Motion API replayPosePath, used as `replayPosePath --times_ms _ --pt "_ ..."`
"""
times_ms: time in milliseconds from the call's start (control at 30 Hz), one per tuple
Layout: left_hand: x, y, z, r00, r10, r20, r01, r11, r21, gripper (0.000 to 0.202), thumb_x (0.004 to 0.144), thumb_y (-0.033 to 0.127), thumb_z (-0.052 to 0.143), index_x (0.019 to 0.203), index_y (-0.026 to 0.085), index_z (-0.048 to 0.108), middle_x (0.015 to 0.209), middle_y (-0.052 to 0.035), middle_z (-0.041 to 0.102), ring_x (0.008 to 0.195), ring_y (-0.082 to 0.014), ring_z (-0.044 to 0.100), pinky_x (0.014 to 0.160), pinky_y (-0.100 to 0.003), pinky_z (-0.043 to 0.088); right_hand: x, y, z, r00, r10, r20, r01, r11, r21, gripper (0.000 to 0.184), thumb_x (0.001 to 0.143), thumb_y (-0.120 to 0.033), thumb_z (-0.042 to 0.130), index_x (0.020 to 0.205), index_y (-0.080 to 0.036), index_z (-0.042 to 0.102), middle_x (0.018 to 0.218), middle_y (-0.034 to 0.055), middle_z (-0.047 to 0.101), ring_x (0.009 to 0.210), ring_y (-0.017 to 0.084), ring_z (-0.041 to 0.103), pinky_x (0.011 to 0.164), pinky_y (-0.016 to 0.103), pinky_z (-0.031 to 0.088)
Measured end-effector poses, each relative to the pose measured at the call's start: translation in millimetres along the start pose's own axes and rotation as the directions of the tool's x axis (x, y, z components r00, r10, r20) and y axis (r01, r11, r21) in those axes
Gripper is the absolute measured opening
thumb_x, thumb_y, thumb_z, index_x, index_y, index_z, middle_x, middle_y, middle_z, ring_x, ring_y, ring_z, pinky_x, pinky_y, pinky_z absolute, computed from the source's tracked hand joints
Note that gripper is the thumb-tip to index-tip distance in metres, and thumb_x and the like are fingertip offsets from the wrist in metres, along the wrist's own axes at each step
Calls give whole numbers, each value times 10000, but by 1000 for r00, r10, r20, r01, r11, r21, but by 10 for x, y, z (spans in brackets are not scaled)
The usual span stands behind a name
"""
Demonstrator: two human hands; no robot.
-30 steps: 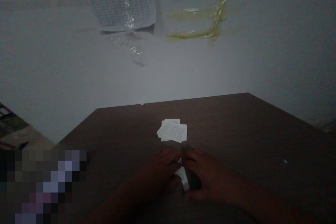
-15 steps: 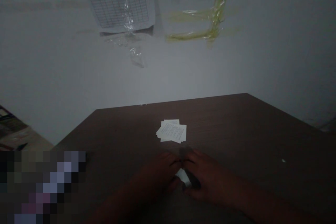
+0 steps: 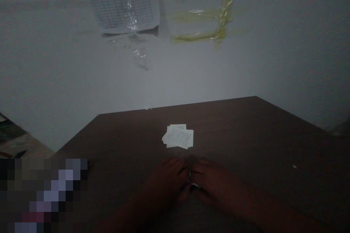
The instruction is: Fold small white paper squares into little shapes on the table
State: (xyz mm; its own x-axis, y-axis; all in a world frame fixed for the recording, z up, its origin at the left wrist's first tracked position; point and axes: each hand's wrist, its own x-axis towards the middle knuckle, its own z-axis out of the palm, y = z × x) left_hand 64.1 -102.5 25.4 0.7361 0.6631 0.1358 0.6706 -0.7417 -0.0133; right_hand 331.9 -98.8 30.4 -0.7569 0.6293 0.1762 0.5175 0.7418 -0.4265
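Observation:
My left hand (image 3: 169, 182) and my right hand (image 3: 212, 185) rest side by side on the dark wooden table (image 3: 246, 131), fingertips meeting. Both are curled over a small white piece of paper (image 3: 193, 185), of which only a sliver shows between the thumbs. A small stack of printed white paper slips (image 3: 179, 137) lies on the table just beyond the hands, not touched by either. The light is dim and the fingers are hard to make out.
The table's far edge meets a pale wall. A gridded sheet (image 3: 120, 0) and strips of yellowish tape (image 3: 216, 18) hang on the wall above. A tiny white scrap (image 3: 294, 166) lies on the right of the table. A blurred-out patch (image 3: 43, 194) covers the lower left.
The white paper between my hands showed as a longer strip a second ago; now the hands have closed over it and only a sliver shows. The stack of slips has not moved.

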Motion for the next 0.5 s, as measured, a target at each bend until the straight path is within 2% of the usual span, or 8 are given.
replayPosePath --times_ms 200,333,500 --pt "10 -2 -28 998 -15 53 15 1000 8 194 1071 194 959 1259 209 918 1340 -105 951 1277 -365 908 1186 -479 744 -21 -94 -125 993 78 84 -79 997 11 258 1094 -68 823 1279 -193 951 1372 157 959 1266 357 912 1167 424 690" --pt "-2 -23 21 1000 -13 28 13 1000 -10 206 1058 194 969 1257 210 914 1366 -122 945 1310 -378 909 1182 -474 758 -2 -102 -186 976 145 160 -152 988 31 213 1142 -99 754 1217 -168 941 1329 168 946 1186 331 907 1083 409 700" --pt "-15 -25 60 999 -2 40 5 997 -76 134 1103 162 907 1223 217 890 1358 -101 930 1316 -349 907 1130 -445 778 21 -40 -85 989 120 86 -131 982 137 253 1134 -74 713 1234 -194 912 1342 138 917 1210 299 862 1120 414 681"
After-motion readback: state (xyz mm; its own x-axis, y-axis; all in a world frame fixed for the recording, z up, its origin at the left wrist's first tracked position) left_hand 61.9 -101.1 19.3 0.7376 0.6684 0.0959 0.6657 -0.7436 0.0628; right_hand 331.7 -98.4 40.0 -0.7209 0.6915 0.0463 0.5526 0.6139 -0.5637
